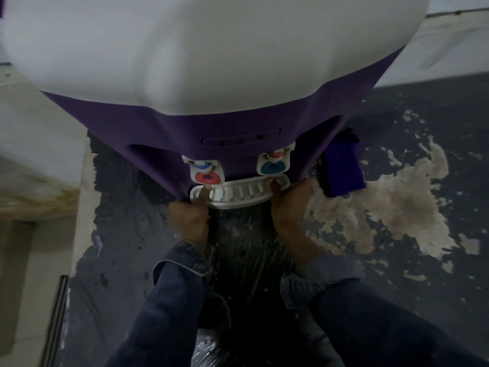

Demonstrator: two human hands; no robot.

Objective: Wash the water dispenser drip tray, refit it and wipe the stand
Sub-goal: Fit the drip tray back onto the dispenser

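A purple water dispenser (pixel 238 133) with a big white bottle (pixel 201 49) on top fills the upper half of the head view. Below its two taps, red-and-blue on the left (pixel 207 172) and on the right (pixel 274 162), sits the white slotted drip tray (pixel 239 193), level in the dispenser's front. My left hand (pixel 190 215) grips the tray's left end, thumb on top of the grille. My right hand (pixel 289 207) holds the right end, fingers over its rim. Both sleeves are dark denim.
A purple cloth (pixel 344 168) lies on the floor right of the dispenser. The dark floor (pixel 397 260) has large worn, pale patches at right. Crinkled clear plastic sheeting (pixel 246 250) lies below the tray. A pale ledge or counter (pixel 34 181) stands at left.
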